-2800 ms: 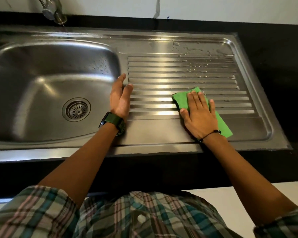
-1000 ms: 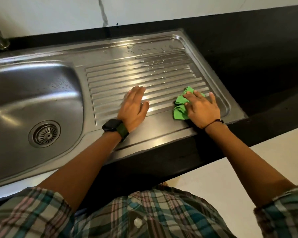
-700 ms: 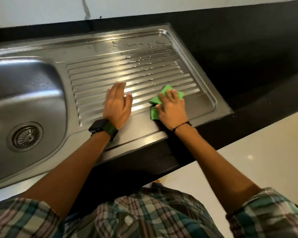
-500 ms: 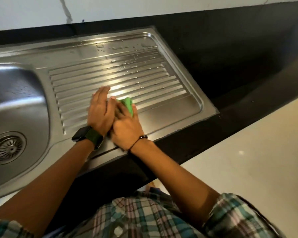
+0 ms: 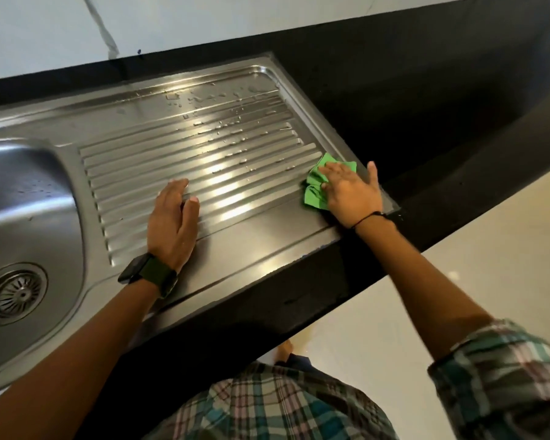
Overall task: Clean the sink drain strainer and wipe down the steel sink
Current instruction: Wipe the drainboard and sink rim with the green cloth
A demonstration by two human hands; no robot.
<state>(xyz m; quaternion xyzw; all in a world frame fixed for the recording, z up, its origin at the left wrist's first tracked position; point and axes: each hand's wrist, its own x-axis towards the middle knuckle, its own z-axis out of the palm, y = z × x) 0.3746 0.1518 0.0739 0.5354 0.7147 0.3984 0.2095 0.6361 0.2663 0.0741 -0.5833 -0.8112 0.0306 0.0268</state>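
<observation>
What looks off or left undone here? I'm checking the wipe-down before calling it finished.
Water droplets sit on the far part of the ribbed drainboard, away from the green cloth under the right hand. Nothing looks damaged or askew.

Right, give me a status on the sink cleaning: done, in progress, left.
Done: the drain strainer sits in its hole with no visible debris. In hand: the right hand presses the green cloth flat at the drainboard's right edge; the left hand rests on the ridges. Left: water droplets across the far ridges, and the basin shows drops too.
</observation>
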